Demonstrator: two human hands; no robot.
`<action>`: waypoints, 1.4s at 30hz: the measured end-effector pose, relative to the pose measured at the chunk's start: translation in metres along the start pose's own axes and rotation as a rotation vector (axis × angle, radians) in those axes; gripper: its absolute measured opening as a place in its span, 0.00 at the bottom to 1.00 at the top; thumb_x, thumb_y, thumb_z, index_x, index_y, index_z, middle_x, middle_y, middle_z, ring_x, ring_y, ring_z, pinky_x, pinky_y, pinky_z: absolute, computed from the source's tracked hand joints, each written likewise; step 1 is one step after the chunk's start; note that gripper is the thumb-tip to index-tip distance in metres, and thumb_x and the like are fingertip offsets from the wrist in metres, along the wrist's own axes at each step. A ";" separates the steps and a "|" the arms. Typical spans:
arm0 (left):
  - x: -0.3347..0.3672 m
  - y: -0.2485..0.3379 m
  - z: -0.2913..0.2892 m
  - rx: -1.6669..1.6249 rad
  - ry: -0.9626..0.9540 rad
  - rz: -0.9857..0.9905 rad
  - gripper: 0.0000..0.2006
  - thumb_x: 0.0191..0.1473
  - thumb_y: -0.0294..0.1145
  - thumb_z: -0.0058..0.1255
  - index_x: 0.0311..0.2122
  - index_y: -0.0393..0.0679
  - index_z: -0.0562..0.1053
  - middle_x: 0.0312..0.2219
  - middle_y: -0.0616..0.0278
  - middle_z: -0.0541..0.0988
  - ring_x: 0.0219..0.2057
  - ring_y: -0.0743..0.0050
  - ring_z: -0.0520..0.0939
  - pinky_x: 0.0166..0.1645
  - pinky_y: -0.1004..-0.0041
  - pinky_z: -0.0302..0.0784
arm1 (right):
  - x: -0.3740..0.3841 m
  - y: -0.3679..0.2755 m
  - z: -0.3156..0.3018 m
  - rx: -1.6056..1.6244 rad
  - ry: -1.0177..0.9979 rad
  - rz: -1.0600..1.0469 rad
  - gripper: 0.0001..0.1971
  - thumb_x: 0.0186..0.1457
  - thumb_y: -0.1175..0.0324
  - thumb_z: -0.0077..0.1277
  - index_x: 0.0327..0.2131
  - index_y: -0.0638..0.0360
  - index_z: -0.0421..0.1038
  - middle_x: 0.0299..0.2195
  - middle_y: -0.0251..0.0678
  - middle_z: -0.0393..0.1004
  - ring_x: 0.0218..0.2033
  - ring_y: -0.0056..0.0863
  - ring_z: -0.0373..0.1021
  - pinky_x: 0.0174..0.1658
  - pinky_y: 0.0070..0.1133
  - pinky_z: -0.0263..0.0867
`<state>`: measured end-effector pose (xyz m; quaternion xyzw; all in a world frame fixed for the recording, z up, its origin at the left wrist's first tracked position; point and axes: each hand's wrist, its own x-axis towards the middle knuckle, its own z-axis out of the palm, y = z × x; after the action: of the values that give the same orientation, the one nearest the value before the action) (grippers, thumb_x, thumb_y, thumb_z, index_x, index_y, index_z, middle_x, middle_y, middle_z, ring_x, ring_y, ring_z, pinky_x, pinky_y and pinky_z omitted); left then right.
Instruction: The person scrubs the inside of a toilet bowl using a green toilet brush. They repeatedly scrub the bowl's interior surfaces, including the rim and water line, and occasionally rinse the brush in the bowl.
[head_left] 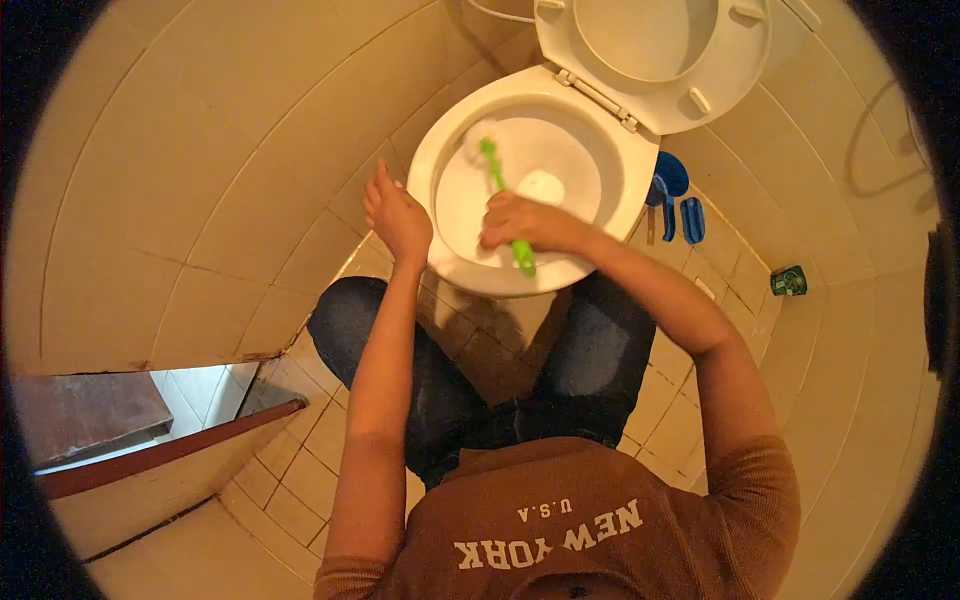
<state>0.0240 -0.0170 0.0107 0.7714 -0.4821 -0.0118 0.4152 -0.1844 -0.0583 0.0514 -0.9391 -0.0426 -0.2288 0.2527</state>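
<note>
My right hand (pixel 528 222) is closed round the handle of a green toilet brush (pixel 493 163), over the front part of the white toilet bowl (pixel 424 175). The brush's pale head, a little blurred, is against the upper left inner wall of the bowl; the lower end of the handle sticks out below my fist. Beside the left of the rim is my left hand (pixel 400 218), its fingers extended and nothing in it. Whether its palm side touches the rim, I cannot tell. The toilet seat and lid (pixel 735 90) are raised at the back.
On the tiled floor right of the toilet lie a blue dipper (pixel 669 180) and a blue scrub brush (pixel 692 220). A small green packet (pixel 788 280) is by the right wall. Tiled walls (pixel 200 150) close in on both sides. A brown-edged ledge (pixel 180 450) stands at lower left.
</note>
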 end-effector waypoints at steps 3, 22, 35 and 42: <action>-0.004 0.004 0.004 0.015 0.031 0.034 0.23 0.59 0.26 0.38 0.60 0.44 0.59 0.52 0.51 0.66 0.55 0.49 0.64 0.57 0.52 0.57 | -0.052 0.023 -0.036 -0.395 -0.125 0.171 0.04 0.46 0.68 0.51 0.27 0.54 0.68 0.22 0.39 0.70 0.29 0.42 0.68 0.37 0.33 0.62; 0.002 -0.004 0.005 0.025 0.005 0.021 0.23 0.58 0.26 0.39 0.60 0.44 0.59 0.52 0.50 0.66 0.55 0.48 0.64 0.55 0.49 0.58 | 0.078 0.011 0.021 -0.043 0.712 0.251 0.05 0.43 0.75 0.51 0.28 0.56 0.71 0.25 0.32 0.71 0.29 0.32 0.68 0.36 0.26 0.60; 0.001 -0.002 0.002 0.032 0.025 0.037 0.22 0.60 0.27 0.38 0.60 0.44 0.59 0.53 0.50 0.65 0.54 0.48 0.65 0.57 0.52 0.58 | -0.013 -0.048 -0.016 0.272 0.644 0.500 0.04 0.54 0.78 0.42 0.27 0.61 0.68 0.25 0.36 0.72 0.24 0.26 0.69 0.31 0.20 0.65; -0.001 -0.001 0.004 0.049 0.053 0.087 0.22 0.60 0.27 0.38 0.60 0.44 0.60 0.52 0.50 0.66 0.53 0.48 0.66 0.56 0.52 0.59 | -0.002 0.037 -0.047 -0.034 0.673 0.425 0.05 0.53 0.78 0.41 0.29 0.59 0.68 0.21 0.33 0.68 0.22 0.20 0.64 0.28 0.19 0.62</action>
<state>0.0229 -0.0188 0.0068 0.7598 -0.5042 0.0385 0.4088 -0.1986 -0.1132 0.0698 -0.8035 0.2419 -0.4671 0.2788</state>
